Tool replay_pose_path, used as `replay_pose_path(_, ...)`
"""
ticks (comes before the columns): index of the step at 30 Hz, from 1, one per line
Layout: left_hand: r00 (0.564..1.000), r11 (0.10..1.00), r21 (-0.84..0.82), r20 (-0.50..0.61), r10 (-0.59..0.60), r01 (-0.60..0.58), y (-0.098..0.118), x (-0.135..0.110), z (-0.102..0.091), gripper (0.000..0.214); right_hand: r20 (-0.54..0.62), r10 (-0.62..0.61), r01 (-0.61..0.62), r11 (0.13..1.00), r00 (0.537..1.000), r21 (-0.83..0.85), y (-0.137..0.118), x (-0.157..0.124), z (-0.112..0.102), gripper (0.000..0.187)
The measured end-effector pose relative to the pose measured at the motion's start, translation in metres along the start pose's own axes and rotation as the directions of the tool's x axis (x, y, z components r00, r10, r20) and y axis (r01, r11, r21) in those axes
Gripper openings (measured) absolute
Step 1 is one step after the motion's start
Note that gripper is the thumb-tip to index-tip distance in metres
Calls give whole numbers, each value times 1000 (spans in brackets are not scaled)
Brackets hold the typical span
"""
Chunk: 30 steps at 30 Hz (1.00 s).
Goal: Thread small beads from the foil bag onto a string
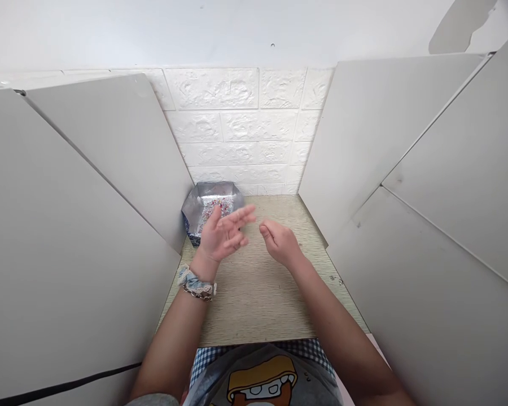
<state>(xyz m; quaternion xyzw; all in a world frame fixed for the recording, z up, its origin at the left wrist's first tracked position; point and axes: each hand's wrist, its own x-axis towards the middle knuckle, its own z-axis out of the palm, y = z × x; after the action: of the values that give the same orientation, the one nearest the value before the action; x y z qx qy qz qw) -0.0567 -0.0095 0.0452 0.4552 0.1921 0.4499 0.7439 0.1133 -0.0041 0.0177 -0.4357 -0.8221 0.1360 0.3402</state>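
My left hand is held over the table with its palm turned up and its fingers apart; I see nothing in it. A scrunchie and a chain bracelet circle that wrist. Just behind the left hand stands an open, silver-lined bag or box with small colourful beads inside, partly hidden by the hand. To the right, a short gap away, my right hand is closed with the thumb against the curled fingers. Whatever it may hold is hidden.
Both hands are above a wood-grain tabletop. Tall pale panels rise on the left and right, narrowing the space. A white brick-pattern wall closes the back. Small metal bits lie near the right edge.
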Motion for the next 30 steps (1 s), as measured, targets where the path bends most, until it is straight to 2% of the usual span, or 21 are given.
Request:
replay_pose_path(2,980,991,130,-199,11,15,2,3,1,52,19,-34,33,999,999,30,-4,-1,3,28)
replay_pose_path(4,954,929,330,-293,-67,167,0,6,1,48,17,-34,34,999,999,41,-5,-2,6,25)
replay_pose_path(6,935,804,488,-263,-236,340,-3,7,1,50,-11,-18,19,1000,1000,25,-3,-1,8,22)
replay_pose_path(8,883,702,552,-158,-442,450,-5,5,0,54,-38,4,-4,1000,999,9,1,2,8,22)
replay_pose_path(9,855,691,547,-93,-511,473,-5,3,0,53,-41,20,-19,1000,999,6,3,3,7,22)
replay_pose_path(10,844,719,511,-23,-535,470,-5,1,0,51,-34,36,-36,999,999,3,5,4,6,22)
replay_pose_path(11,857,780,445,50,-512,440,-4,-1,-1,49,-15,49,-49,999,999,-1,6,4,5,24)
replay_pose_path(13,930,925,237,148,-337,298,1,-5,-1,44,49,69,-69,998,996,5,6,5,4,29)
replay_pose_path(15,990,993,54,90,-107,102,6,-6,-1,42,129,75,-83,995,989,58,4,4,3,35)
replay_pose_path(17,997,998,61,-71,12,-7,10,-4,0,45,193,65,-96,983,979,154,1,2,2,38)
replay_pose_path(18,987,989,147,-157,19,4,10,-2,1,47,212,55,-99,974,976,204,-1,2,2,38)
replay_pose_path(20,953,915,378,-301,-23,141,6,2,2,48,222,26,-90,955,975,284,-3,1,1,35)
replay_pose_path(22,930,793,532,-349,-114,297,0,5,3,49,204,11,-78,943,979,323,-4,2,1,32)
replay_pose_path(24,921,729,564,-264,-287,389,-5,5,4,55,140,53,-95,944,989,315,-2,3,1,29)
replay_pose_path(26,884,748,503,-77,-460,433,-5,3,4,65,63,111,-124,954,992,272,0,4,2,29)
replay_pose_path(27,873,782,451,12,-488,431,-3,1,4,68,44,124,-131,960,991,246,1,4,2,29)
replay_pose_path(28,883,830,388,76,-463,402,-1,0,4,71,49,119,-127,966,992,224,1,4,3,28)
replay_pose_path(29,916,883,321,98,-389,341,1,-1,4,73,75,101,-115,972,992,204,2,4,3,27)
replay_pose_path(30,955,927,273,70,-287,259,3,-1,5,74,113,80,-100,977,990,187,1,4,4,25)
